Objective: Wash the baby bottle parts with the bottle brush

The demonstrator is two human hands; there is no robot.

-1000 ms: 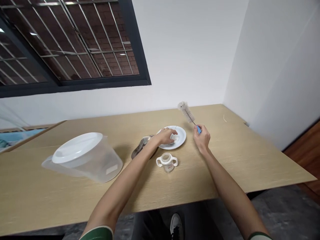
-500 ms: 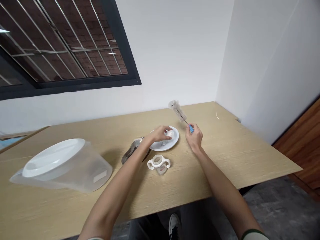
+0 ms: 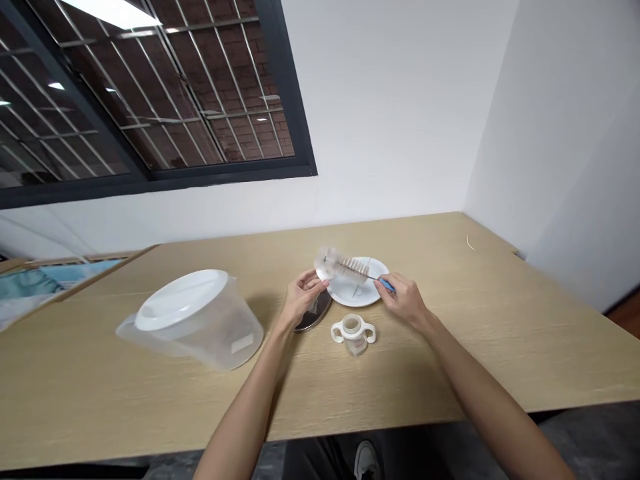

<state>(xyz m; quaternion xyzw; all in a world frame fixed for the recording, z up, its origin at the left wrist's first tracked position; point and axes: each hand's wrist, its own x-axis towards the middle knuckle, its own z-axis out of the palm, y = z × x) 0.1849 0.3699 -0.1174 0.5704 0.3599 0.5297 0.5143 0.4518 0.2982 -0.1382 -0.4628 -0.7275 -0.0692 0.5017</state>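
My right hand (image 3: pixel 404 297) grips the blue handle of a bottle brush (image 3: pixel 355 267). Its pale bristle head points left and meets a small white cap (image 3: pixel 323 273), partly hidden behind the bristles. Fingers and thumb of my left hand (image 3: pixel 301 297) pinch that cap. Beneath the brush lies a white plate (image 3: pixel 354 297) with a small, hard-to-make-out item on it. A shiny metal dish (image 3: pixel 320 316) is half hidden by my left hand. Nearer to me stands a small clear baby bottle (image 3: pixel 356 344) with a white two-handled collar, its top open.
A large translucent pitcher (image 3: pixel 215 340) with a white lid is on the wooden table (image 3: pixel 425 380) at left. A thin white strip (image 3: pixel 470 243) lies near the back right corner. Behind the table are a wall (image 3: pixel 395 133) and a barred window (image 3: pixel 200 100).
My left hand has lifted the white cap off the plate and moved it left. My right hand has swung the brush down and left onto the cap. The view has shifted left.
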